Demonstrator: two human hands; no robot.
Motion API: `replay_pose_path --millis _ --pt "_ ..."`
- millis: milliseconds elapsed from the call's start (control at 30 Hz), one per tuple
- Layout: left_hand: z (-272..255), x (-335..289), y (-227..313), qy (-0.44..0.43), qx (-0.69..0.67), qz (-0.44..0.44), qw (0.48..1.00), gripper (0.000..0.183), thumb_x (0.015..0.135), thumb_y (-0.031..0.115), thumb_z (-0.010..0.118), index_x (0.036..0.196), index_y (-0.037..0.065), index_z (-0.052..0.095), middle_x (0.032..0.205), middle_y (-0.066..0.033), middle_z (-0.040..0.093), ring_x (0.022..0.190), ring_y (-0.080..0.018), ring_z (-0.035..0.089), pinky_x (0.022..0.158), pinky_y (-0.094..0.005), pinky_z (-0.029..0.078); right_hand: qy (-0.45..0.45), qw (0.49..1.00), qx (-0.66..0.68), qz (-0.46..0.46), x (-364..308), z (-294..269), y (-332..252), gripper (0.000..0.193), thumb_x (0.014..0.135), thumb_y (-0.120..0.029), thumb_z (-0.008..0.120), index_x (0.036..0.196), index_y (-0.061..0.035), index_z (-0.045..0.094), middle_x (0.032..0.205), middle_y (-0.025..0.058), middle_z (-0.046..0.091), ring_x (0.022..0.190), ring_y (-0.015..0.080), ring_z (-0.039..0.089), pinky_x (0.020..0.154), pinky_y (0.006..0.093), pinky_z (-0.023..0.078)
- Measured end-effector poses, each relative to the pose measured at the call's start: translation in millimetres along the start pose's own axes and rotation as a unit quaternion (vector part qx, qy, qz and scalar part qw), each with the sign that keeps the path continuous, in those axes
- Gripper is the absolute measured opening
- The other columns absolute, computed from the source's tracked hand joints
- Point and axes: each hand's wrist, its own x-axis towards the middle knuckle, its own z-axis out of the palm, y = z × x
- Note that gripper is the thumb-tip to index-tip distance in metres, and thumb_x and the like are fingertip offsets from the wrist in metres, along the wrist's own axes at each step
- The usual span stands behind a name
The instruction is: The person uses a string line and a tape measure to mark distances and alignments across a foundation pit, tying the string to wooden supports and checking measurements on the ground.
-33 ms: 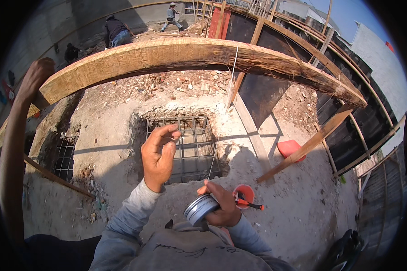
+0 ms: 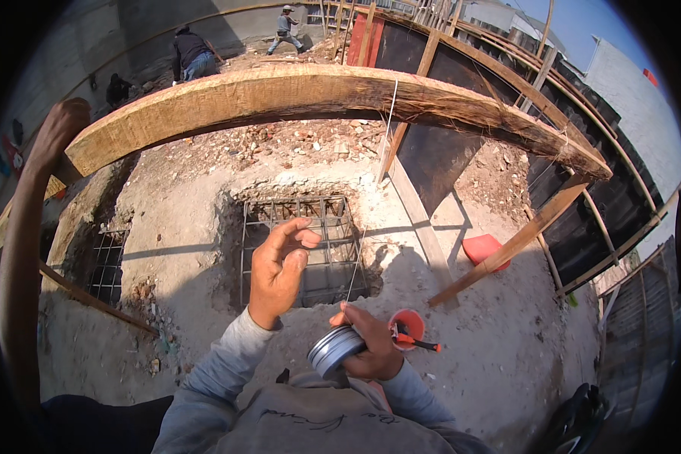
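Observation:
My left hand (image 2: 276,276) is raised over the near part of the rebar grid, fingers curved, thumb apart from them and nothing visible between. Lower and to the right, my right hand (image 2: 374,344) is wrapped round a silver metal cylinder (image 2: 333,350) with grooves on its side. A thin string (image 2: 357,261) is pinched at the thumb and finger of that hand. It runs up towards the thick wooden beam (image 2: 242,97), where a white loop of string hangs over the edge. The rebar grid (image 2: 322,231) lies in a square pit below.
A co-worker's hand (image 2: 66,125) rests on the beam's left end. An orange bucket (image 2: 407,318) with tools stands beside my right hand. A slanted wooden post (image 2: 511,242) supports the beam, near a red object (image 2: 483,248). Several people work at the back.
My left hand has shifted slightly right and a little down. My right hand, the cylinder and the string look the same.

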Motion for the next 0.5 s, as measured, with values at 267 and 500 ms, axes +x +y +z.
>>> replay_pose_path --millis 267,500 --pt "36.9 7.7 43.4 -0.178 -0.173 -0.078 0.965 0.081 0.094 0.062 0.053 0.142 -0.002 0.040 0.109 -0.0150 0.065 0.093 -0.0211 0.065 0.082 -0.0352 0.053 -0.025 0.995 -0.046 0.086 -18.8 5.7 2.7 0.080 0.064 -0.001 0.069 0.140 0.0038 0.043 0.112 0.0199 0.062 0.102 0.0348 0.063 0.093 0.0396 0.051" --pt "81.5 96.7 110.3 -0.057 -0.170 -0.020 0.984 0.043 0.102 0.025 0.051 0.134 -0.004 0.046 0.098 -0.0121 0.065 0.074 -0.0145 0.064 0.059 -0.0256 0.053 0.012 0.993 -0.071 0.089 -39.2 -1.1 2.4 0.080 0.065 0.001 0.067 0.141 0.0041 0.042 0.112 0.0206 0.061 0.102 0.0351 0.063 0.092 0.0399 0.051"
